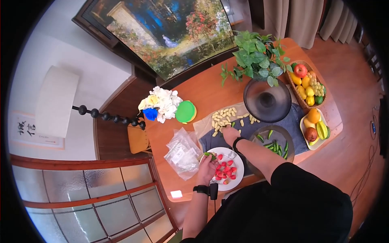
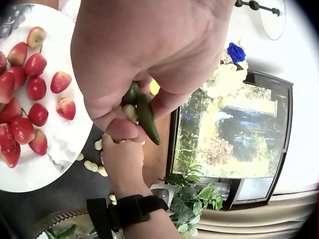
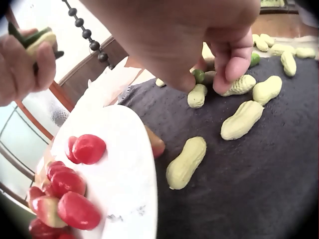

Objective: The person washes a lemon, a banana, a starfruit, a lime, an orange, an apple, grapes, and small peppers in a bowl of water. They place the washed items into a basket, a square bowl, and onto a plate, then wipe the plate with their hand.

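Observation:
My left hand is above the left edge of the white plate, its fingers curled round green peppers and a peanut. Red and pale fruits lie on that plate. On the dark cloth, my right hand reaches down among scattered peanuts, its fingertips pinching a green pepper that they partly hide. More green peppers rest in a dark round tray, under my right forearm.
A black round dish stands beyond the tray. Around it are a leafy plant, a fruit basket and a smaller fruit dish. Flowers, a green-lidded tub and clear plastic bags are at the left.

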Motion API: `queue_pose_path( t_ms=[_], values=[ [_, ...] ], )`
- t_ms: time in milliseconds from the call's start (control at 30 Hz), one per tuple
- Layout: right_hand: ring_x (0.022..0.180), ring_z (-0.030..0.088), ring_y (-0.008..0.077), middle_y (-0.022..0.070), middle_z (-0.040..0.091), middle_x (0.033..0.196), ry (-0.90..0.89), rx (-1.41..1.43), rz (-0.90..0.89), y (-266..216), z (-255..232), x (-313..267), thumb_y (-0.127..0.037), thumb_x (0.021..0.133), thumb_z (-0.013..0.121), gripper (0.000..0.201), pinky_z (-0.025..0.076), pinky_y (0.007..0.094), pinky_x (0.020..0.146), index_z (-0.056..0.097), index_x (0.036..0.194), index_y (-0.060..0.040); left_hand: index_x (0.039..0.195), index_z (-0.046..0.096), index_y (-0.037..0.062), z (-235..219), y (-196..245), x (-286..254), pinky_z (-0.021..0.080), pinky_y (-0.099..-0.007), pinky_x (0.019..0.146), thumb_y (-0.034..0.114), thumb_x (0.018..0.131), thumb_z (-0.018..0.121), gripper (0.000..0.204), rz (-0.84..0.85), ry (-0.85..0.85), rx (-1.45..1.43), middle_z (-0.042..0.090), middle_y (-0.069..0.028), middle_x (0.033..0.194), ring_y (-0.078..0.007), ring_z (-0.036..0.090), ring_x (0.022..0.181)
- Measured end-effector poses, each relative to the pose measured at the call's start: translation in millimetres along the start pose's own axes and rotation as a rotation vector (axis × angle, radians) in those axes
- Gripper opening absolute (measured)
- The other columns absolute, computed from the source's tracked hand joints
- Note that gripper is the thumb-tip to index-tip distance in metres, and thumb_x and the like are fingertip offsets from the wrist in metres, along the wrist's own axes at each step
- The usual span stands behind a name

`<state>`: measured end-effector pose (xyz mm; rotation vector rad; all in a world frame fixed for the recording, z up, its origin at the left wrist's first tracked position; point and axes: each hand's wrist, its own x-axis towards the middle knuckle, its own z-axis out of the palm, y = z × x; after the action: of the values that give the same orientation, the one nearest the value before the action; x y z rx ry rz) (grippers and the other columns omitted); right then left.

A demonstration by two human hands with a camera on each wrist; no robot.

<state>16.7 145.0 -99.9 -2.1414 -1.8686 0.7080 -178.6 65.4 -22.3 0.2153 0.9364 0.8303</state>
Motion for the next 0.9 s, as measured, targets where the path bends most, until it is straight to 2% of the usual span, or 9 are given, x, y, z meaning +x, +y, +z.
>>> queue_pose_path(
  t_ms=[33, 167, 300, 367, 500, 600, 733, 767, 900],
  values=[
    [0.088, 0.068, 0.0363, 0.0201, 0.063, 0.100, 0.058, 0.089, -0.046, 6.0, 0.5, -0.1, -0.009, 0.088, 0.052, 0.020, 0.056, 0.0413, 0.076, 0.068, 0.098, -0.0090, 0.104, 0.057, 0.0078, 0.2, 0.0, -0.3, 0.051, -0.0314, 0.074, 0.010, 0.097, 0.056, 0.008, 0.000, 0.000, 0.002, 0.067, -0.0095, 0.100, -0.0188, 0.064, 0.086],
    [0.089, 0.066, 0.0374, 0.0219, 0.067, 0.091, -0.054, 0.287, -0.096, 28.3, -14.8, 7.5, -0.011, 0.085, 0.056, 0.015, 0.052, 0.0461, 0.080, 0.070, 0.085, -0.0038, 0.104, 0.057, 0.0083, 4.3, -1.7, 7.3, 0.051, -0.0325, 0.074, 0.011, 0.097, 0.056, 0.007, -0.011, 0.014, 0.012, 0.066, -0.0093, 0.099, -0.0201, 0.064, 0.086],
    [0.085, 0.067, 0.0350, 0.0194, 0.068, 0.086, -0.082, 0.262, -0.170, 47.6, -33.0, 8.7, -0.012, 0.083, 0.061, 0.013, 0.052, 0.0434, 0.078, 0.070, 0.086, -0.0034, 0.103, 0.056, 0.0090, 9.9, -5.5, 19.0, 0.050, -0.0344, 0.073, 0.012, 0.097, 0.056, 0.007, -0.016, 0.069, 0.004, 0.065, -0.0079, 0.096, -0.0206, 0.063, 0.084],
    [0.088, 0.067, 0.0342, 0.0199, 0.069, 0.084, -0.090, 0.490, -0.090, 52.1, -44.3, 5.9, -0.015, 0.085, 0.061, 0.016, 0.053, 0.0444, 0.079, 0.071, 0.086, -0.0027, 0.102, 0.056, 0.0094, 8.6, -5.2, 25.8, 0.049, -0.0348, 0.072, 0.012, 0.096, 0.057, 0.007, -0.034, 0.084, 0.027, 0.065, -0.0076, 0.095, -0.0206, 0.062, 0.084],
    [0.086, 0.067, 0.0339, 0.0198, 0.069, 0.084, -0.094, 0.540, -0.064, 70.6, -50.5, 13.8, -0.012, 0.084, 0.062, 0.014, 0.053, 0.0430, 0.080, 0.070, 0.085, -0.0013, 0.100, 0.055, 0.0084, 5.0, 0.1, 46.7, 0.048, -0.0311, 0.071, 0.015, 0.093, 0.061, 0.011, -0.085, 0.156, 0.076, 0.063, -0.0079, 0.095, -0.0205, 0.059, 0.086],
    [0.087, 0.067, 0.0352, 0.0202, 0.069, 0.086, -0.013, 0.356, -0.014, 75.8, -53.4, 16.4, -0.007, 0.083, 0.058, 0.015, 0.053, 0.0426, 0.081, 0.071, 0.086, -0.0026, 0.100, 0.054, 0.0074, 8.1, 6.8, 66.5, 0.049, -0.0314, 0.070, 0.014, 0.093, 0.061, 0.012, -0.110, 0.266, 0.096, 0.062, -0.0083, 0.093, -0.0211, 0.059, 0.086],
    [0.088, 0.066, 0.0366, 0.0190, 0.068, 0.096, 0.128, 0.273, -0.013, 78.9, -47.8, 11.6, -0.005, 0.080, 0.056, 0.021, 0.052, 0.0438, 0.083, 0.072, 0.093, -0.0051, 0.104, 0.050, 0.0033, 24.7, 6.5, 82.4, 0.054, -0.0404, 0.080, 0.010, 0.093, 0.057, 0.014, -0.062, 0.309, 0.179, 0.057, -0.0125, 0.098, -0.0320, 0.064, 0.092],
    [0.088, 0.066, 0.0366, 0.0190, 0.068, 0.096, 0.128, 0.267, -0.013, 77.9, -47.7, 10.9, -0.005, 0.080, 0.056, 0.021, 0.052, 0.0438, 0.083, 0.072, 0.093, -0.0051, 0.108, 0.047, 0.0024, 29.6, 6.6, 85.3, 0.055, -0.0444, 0.083, 0.009, 0.094, 0.055, 0.018, -0.045, 0.275, 0.213, 0.054, -0.0141, 0.101, -0.0366, 0.065, 0.094],
    [0.093, 0.068, 0.0344, 0.0190, 0.068, 0.102, -0.024, 0.004, -0.154, 57.4, -55.3, 10.6, -0.005, 0.083, 0.056, 0.021, 0.054, 0.0418, 0.082, 0.070, 0.099, -0.0049, 0.114, 0.044, 0.0018, 34.1, 3.3, 97.2, 0.057, -0.0455, 0.084, 0.009, 0.094, 0.053, 0.022, -0.064, 0.319, 0.250, 0.053, -0.0161, 0.108, -0.0377, 0.065, 0.095]
  ],
)
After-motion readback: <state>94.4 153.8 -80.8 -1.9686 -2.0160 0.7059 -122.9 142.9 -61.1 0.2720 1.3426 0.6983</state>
